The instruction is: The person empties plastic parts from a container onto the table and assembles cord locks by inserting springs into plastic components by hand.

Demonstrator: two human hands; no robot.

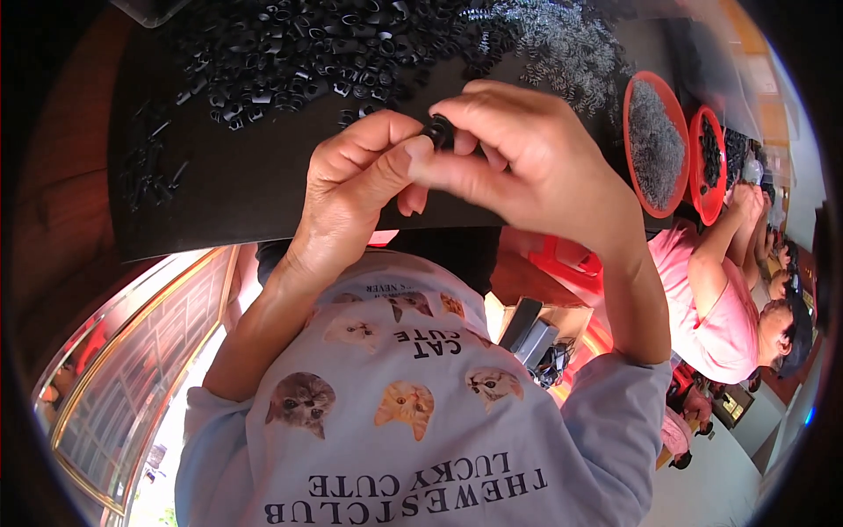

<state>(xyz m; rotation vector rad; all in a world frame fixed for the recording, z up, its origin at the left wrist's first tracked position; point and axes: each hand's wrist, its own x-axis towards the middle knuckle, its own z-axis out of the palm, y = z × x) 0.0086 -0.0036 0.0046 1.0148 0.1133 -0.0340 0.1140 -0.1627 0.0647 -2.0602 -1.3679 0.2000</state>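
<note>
Both hands meet in front of me, just above the near side of a black tabletop (pixel 233 189). A small, round black plastic part (pixel 438 132) is pinched between them. The thumb and fingers of my left hand (pixel 347 184) close on its left side, and my right hand (pixel 549 158) grips it from the right. Fingers cover much of the part, so its full shape stays hidden. Behind the hands spreads a heap of short black plastic tubes (pixel 290 57). Beside it, towards the right, lies a pile of silvery coil springs (pixel 571 48).
A red bowl (pixel 628 132) of springs stands at the right, with another red bowl (pixel 695 180) of black parts beyond. Thin black pieces (pixel 154 171) lie far left. A co-worker in a pink shirt (pixel 716 329) sits at right. Below the table are a red stool (pixel 572 263) and a box (pixel 571 321).
</note>
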